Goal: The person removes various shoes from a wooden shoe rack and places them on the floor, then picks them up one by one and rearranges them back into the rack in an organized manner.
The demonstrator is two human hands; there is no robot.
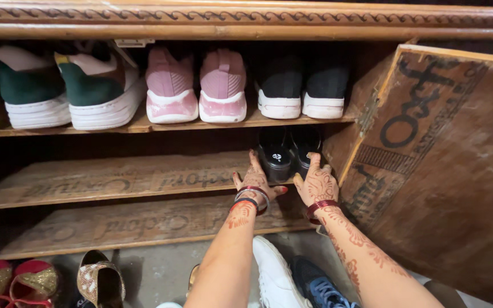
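resting on the middle shelf point(115, 182), both hands, left point(256, 181) and right point(318, 183), touch glossy black shoes point(289, 153), grip released.

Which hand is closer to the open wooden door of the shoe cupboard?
The right hand. It lies at the pair of shiny black shoes on the middle shelf, just beside the open wooden cupboard door's hinged edge. The left hand touches the same shoes, further from the door.

Carved wooden shoe cabinet point(246, 20), grey floor point(155, 274)
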